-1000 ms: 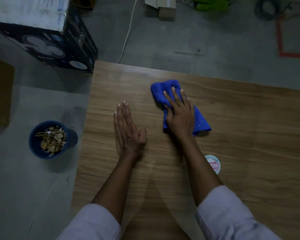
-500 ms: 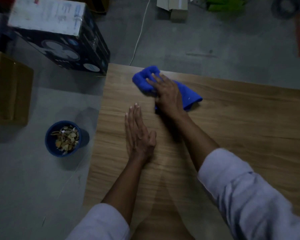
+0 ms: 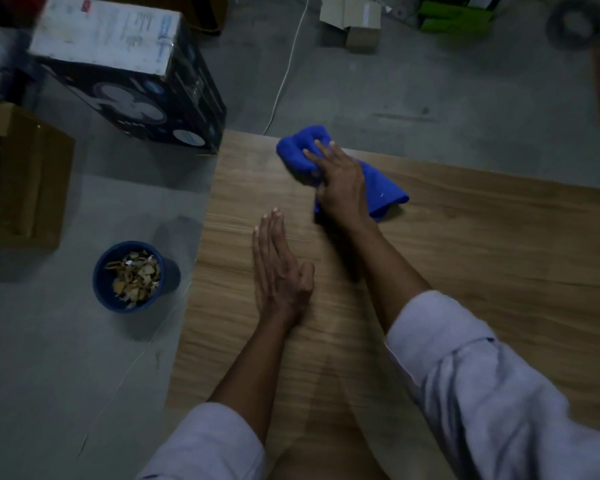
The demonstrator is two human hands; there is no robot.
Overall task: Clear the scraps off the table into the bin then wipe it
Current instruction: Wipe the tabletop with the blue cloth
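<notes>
A blue cloth (image 3: 378, 187) lies crumpled near the far left corner of the wooden table (image 3: 482, 258). My right hand (image 3: 340, 183) presses down on it, fingers spread over the cloth and pointing toward the far left. My left hand (image 3: 279, 268) rests flat on the table surface closer to me, fingers together, holding nothing. A round blue bin (image 3: 134, 275) stands on the floor left of the table, filled with pale brown scraps (image 3: 136, 277). I see no scraps on the visible tabletop.
A dark printed carton (image 3: 125, 74) sits on the floor beyond the table's far left corner. An open brown cardboard box (image 3: 21, 174) is at the left edge. A white cable (image 3: 288, 64) runs across the grey floor, with small boxes and green items further back.
My right hand has slid the cloth from the table's middle toward the far left corner. My left hand has stayed flat in place. A round sticker near the front has left the view.
</notes>
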